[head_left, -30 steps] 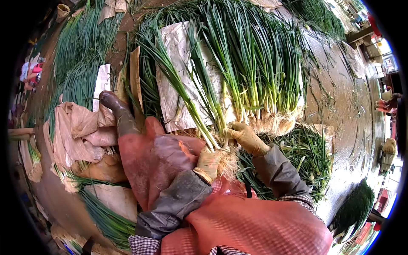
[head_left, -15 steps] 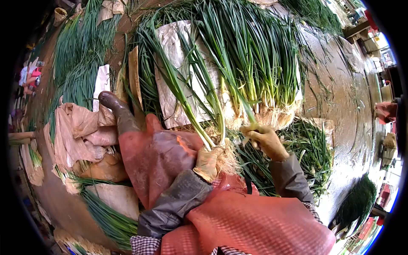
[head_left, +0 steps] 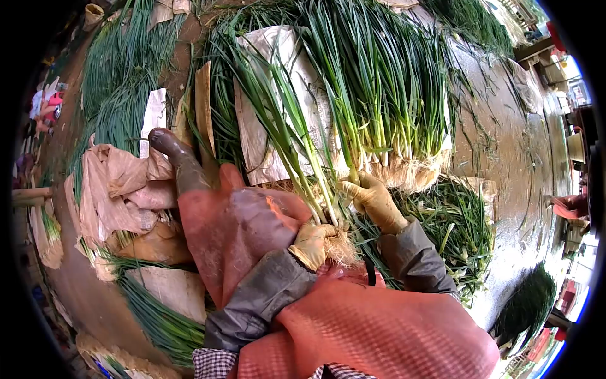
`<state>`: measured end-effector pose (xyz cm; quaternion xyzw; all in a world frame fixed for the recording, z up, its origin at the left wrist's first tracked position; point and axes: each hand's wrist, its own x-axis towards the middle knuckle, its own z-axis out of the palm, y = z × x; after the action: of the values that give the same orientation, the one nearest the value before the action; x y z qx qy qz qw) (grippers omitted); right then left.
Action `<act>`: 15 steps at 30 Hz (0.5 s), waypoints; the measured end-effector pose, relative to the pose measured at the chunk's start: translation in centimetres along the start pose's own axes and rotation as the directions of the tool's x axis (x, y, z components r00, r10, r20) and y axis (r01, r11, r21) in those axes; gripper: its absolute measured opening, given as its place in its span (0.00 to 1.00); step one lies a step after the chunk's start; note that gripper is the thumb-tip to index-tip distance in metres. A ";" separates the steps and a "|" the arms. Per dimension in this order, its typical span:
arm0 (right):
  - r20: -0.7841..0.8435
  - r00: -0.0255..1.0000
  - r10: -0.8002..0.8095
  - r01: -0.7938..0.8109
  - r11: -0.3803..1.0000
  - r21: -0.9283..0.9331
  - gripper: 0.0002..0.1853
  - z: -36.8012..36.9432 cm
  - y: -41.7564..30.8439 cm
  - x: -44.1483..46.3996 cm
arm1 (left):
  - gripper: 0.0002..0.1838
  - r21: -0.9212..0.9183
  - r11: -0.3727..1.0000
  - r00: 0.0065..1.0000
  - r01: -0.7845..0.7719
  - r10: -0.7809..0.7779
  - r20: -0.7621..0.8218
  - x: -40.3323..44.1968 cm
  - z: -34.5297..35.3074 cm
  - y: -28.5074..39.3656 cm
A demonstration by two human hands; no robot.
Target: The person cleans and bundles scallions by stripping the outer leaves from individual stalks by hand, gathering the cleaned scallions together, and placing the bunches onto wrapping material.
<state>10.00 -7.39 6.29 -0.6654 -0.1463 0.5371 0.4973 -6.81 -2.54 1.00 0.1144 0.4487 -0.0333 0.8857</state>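
My left hand, in a yellowish glove, is closed around a few green onions just above their pale, stringy roots. Their leaves slant up and to the left across a white sack. My right hand, gloved too, has its fingers closed at the base of a green onion stalk by the left edge of a large row of green onions. That row lies with its roots toward me. Fingers partly hide the held part of the stalk.
Below the row, a heap of loose trimmed leaves lies to my right. Bundled green onions and crumpled pinkish sacks are at my left. A red apron covers my lap, and a dark boot stretches forward.
My right hand has moved left and slightly up to the row's edge, and the loose green leaf it held is gone from it. My left hand has shifted slightly with its green onions.
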 end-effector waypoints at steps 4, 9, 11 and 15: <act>0.106 0.970 -0.217 0.241 0.904 -0.354 0.22 0.5 1.2 1.9 | 0.14 -0.018 0.994 0.990 -0.108 0.109 0.092 0.4 -0.3 -0.2; 0.206 0.975 -0.082 0.092 0.995 -0.040 0.30 -0.1 1.0 -0.9 | 0.13 -0.063 0.986 0.983 -0.157 0.162 0.088 0.1 -0.3 -0.3; 0.064 0.998 -0.023 0.019 0.998 0.065 0.30 -2.2 1.2 -2.4 | 0.13 -0.036 0.994 0.989 -0.107 0.110 0.099 0.5 -1.2 -0.1; -0.010 0.996 -0.091 0.091 0.995 -0.048 0.22 -2.3 0.1 -1.3 | 0.12 -0.064 0.992 0.988 -0.106 0.112 0.102 1.3 -1.3 -0.7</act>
<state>11.50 -9.55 6.78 -0.6730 -0.1862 0.5063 0.5060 -7.15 -2.90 -0.87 0.1109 0.3954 0.0224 0.9115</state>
